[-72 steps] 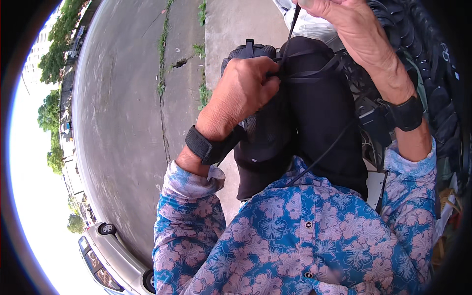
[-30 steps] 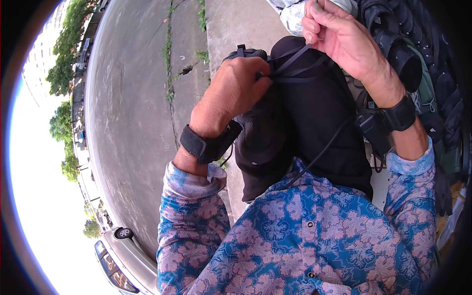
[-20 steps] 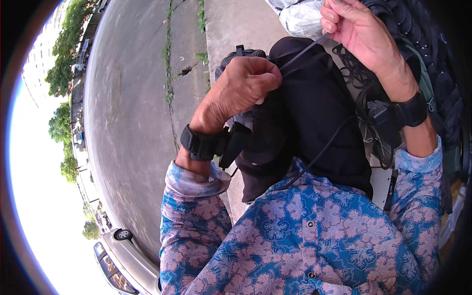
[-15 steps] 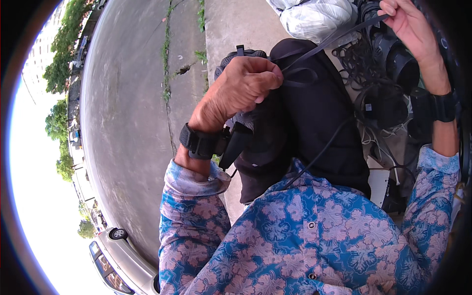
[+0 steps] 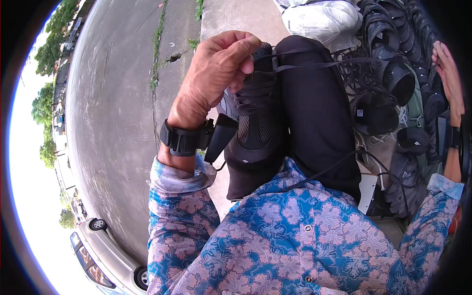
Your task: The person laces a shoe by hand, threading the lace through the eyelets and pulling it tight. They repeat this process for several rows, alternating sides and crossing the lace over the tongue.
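Observation:
A black mesh sneaker (image 5: 251, 125) rests on my left thigh with its toe toward me. My left hand (image 5: 219, 69) is closed in a pinch on a dark shoelace near the shoe's ankle opening. From the upper eyelets the flat black shoelace (image 5: 314, 65) stretches across my right knee to the right. At the far right edge of the view my right hand (image 5: 446, 73) is raised, thumb and fingertips together on the lace's far part. Its grip is small and partly lost against the dark things behind.
Rows of black shoe parts (image 5: 388, 37) and a heap of tangled laces (image 5: 358, 73) lie right of my knee. A white plastic bag (image 5: 322, 22) sits at the far side. On the left runs a grey paved road (image 5: 118, 98) with a parked car (image 5: 108, 255).
My right hand has moved farther right and down, drawing the lace out lengthwise. My left hand has shifted left and away, uncovering the sneaker; the small lace loop beside it is gone.

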The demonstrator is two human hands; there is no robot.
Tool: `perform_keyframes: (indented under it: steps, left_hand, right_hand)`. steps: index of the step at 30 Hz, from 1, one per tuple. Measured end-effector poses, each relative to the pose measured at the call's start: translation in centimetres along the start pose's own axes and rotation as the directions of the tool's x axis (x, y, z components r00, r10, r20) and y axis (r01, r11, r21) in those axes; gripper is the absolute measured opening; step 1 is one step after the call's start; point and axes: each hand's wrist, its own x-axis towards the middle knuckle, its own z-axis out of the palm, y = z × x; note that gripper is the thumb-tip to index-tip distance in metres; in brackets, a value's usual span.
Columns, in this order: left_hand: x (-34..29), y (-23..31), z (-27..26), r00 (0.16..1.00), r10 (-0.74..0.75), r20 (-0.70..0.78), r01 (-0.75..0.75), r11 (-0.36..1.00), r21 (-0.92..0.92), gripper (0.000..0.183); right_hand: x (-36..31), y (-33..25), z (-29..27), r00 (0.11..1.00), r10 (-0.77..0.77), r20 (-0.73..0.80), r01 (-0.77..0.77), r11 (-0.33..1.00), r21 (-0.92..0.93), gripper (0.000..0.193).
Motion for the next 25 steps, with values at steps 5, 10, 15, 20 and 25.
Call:
perform_keyframes:
  steps: [5, 10, 15, 20, 25]
  left_hand:
    - [0.6, 0.0, -3.4, 0.993, 0.044, -0.114, -0.04, 0.999, 0.036, 0.025]
    - [0.6, -0.4, -3.3, 0.989, 0.078, -0.127, -0.053, 0.981, 0.185, 0.023]
    - [0.1, -1.0, -2.4, 0.99, 0.078, -0.121, -0.047, 0.97, 0.238, 0.021]
    - [-0.3, -1.4, -1.0, 0.993, 0.098, -0.072, -0.081, 0.975, 0.208, 0.02]
    - [-0.2, -2.0, -0.5, 0.984, 0.177, 0.002, -0.169, 0.935, 0.312, 0.018]
  right_hand:
    - [-5.3, -1.5, 15.8, 0.75, -0.562, 0.349, 0.625, 0.775, -0.096, 0.019]
    - [-11.9, -6.8, 26.6, 0.428, -0.798, 0.424, 0.864, 0.498, 0.066, 0.017]
    - [-15.9, -8.3, 29.0, 0.374, -0.774, 0.51, 0.884, 0.464, 0.055, 0.014]
    - [-16.2, -8.5, 29.4, 0.405, -0.724, 0.559, 0.856, 0.515, 0.046, 0.011]
    - [-16.2, -9.0, 29.6, 0.403, -0.622, 0.671, 0.822, 0.569, 0.034, 0.013]
